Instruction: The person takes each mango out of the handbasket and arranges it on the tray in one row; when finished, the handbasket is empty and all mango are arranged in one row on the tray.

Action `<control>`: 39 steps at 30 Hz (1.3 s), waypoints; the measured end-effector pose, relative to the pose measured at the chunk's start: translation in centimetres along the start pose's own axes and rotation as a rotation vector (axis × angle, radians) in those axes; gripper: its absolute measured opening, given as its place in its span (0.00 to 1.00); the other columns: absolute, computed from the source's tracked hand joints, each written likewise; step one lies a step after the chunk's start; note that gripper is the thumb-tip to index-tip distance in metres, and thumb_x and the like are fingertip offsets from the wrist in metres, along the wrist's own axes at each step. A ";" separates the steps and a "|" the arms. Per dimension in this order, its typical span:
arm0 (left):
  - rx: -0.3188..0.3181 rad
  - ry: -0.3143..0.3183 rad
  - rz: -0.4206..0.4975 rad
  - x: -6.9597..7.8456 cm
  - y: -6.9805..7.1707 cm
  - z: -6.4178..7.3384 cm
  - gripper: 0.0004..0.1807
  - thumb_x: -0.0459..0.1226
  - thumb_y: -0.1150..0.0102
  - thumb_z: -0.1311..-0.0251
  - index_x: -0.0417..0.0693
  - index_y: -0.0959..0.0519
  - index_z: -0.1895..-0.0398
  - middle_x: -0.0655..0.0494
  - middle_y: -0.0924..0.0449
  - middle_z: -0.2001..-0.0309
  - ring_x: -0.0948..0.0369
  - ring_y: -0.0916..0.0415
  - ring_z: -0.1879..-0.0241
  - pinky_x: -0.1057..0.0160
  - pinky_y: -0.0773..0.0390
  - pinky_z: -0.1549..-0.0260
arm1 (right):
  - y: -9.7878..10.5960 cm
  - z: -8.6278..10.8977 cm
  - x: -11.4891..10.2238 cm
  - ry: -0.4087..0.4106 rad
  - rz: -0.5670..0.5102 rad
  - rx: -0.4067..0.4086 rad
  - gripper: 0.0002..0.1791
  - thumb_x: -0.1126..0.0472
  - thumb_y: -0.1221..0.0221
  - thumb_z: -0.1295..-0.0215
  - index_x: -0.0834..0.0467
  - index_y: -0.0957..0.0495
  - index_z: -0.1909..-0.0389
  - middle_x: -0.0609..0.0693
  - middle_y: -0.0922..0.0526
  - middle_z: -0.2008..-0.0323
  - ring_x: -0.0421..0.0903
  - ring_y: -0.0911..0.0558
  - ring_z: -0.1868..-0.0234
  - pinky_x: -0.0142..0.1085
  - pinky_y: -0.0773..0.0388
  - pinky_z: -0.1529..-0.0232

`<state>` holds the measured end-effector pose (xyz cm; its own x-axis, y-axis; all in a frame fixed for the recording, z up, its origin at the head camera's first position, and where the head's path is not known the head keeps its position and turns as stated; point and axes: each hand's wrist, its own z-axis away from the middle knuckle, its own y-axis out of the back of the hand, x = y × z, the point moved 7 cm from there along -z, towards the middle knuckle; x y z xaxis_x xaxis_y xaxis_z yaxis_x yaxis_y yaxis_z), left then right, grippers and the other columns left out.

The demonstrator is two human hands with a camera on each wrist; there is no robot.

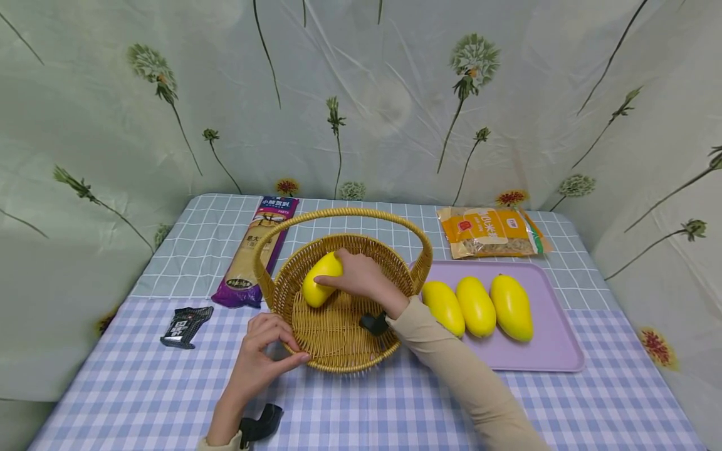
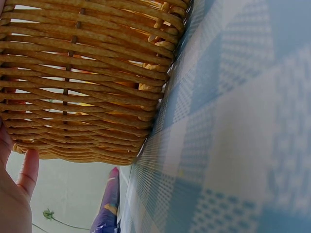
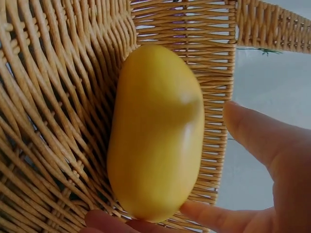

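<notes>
A round wicker basket (image 1: 344, 363) with a tall arched handle stands on the checked cloth. My left hand (image 1: 262, 347) holds its near left rim, the thumb along the front edge; in the left wrist view, a finger lies against the outer weave. Inside the basket, towards the left, a yellow mango (image 1: 323, 282) rests against the woven wall. Reaching in from the right, my right hand (image 1: 361, 275) is at the mango. In the right wrist view its thumb stands apart from the mango (image 3: 155, 136), while fingers lie by the lower end.
Right of the basket, a lilac tray (image 1: 555, 344) carries three more mangoes (image 1: 476, 307). Behind it lies an orange grain bag (image 1: 491, 232). A purple pasta packet (image 1: 248, 257) is at the basket's left, with a small black packet (image 1: 186, 327) nearer the left edge.
</notes>
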<state>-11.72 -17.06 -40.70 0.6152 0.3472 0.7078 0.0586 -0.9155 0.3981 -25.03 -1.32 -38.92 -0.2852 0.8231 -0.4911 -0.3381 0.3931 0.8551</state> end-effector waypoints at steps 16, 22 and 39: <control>0.001 0.000 0.008 1.2 0.1 -0.5 0.22 0.23 0.23 0.74 0.53 0.24 0.80 0.60 0.25 0.72 0.61 0.35 0.62 0.61 0.47 0.49 | -0.9 -1.3 0.5 -0.052 -0.080 -0.008 0.41 0.38 0.38 0.43 0.63 0.36 0.40 0.53 0.23 0.66 0.46 0.24 0.70 0.36 0.27 0.70; -0.004 0.008 0.000 2.4 0.2 -1.0 0.21 0.23 0.23 0.74 0.52 0.24 0.80 0.60 0.25 0.72 0.60 0.35 0.63 0.62 0.47 0.50 | -1.1 -1.7 0.7 -0.077 -0.104 -0.022 0.43 0.37 0.37 0.45 0.63 0.37 0.39 0.54 0.23 0.64 0.47 0.24 0.68 0.36 0.28 0.69; -0.004 0.021 -0.006 2.3 0.2 -1.0 0.21 0.23 0.23 0.73 0.52 0.24 0.80 0.58 0.24 0.72 0.60 0.34 0.62 0.62 0.46 0.49 | -1.7 -1.6 0.6 -0.077 -0.290 -0.060 0.46 0.45 0.31 0.48 0.58 0.43 0.34 0.57 0.24 0.55 0.48 0.24 0.64 0.36 0.25 0.69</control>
<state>-11.08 -16.27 -38.39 0.5980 0.3573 0.7174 0.0594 -0.9124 0.4050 -26.09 -2.19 -40.92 -0.1006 0.7097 -0.6973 -0.4484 0.5934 0.6685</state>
